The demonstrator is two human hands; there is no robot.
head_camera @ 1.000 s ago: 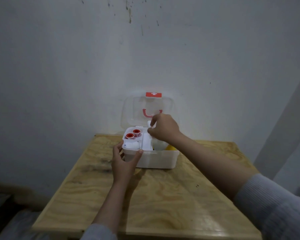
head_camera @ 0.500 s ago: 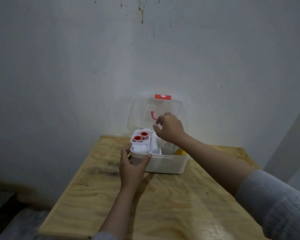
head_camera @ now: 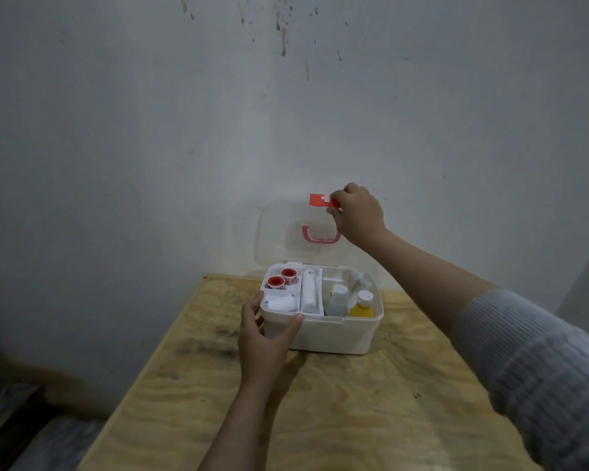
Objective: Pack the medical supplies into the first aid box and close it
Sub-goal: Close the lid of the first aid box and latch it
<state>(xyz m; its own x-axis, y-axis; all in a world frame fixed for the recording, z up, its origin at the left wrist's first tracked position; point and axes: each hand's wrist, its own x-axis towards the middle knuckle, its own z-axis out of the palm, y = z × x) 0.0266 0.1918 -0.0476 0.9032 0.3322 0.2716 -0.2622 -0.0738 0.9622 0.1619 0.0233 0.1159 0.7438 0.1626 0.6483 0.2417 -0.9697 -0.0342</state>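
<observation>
A white first aid box stands on the wooden table near the wall. Its clear lid is upright, with a red handle and a red latch at the top. Inside lie two red-capped tape rolls, white gauze, a bandage roll, a clear bottle and a yellow bottle. My left hand grips the box's front left corner. My right hand pinches the lid's top edge at the latch.
The box sits at the table's far edge, close against a stained white wall. A dark floor area lies to the left of the table.
My right hand has risen from inside the box to the top of the lid and taken hold of it at the latch. My left hand has stayed on the box corner.
</observation>
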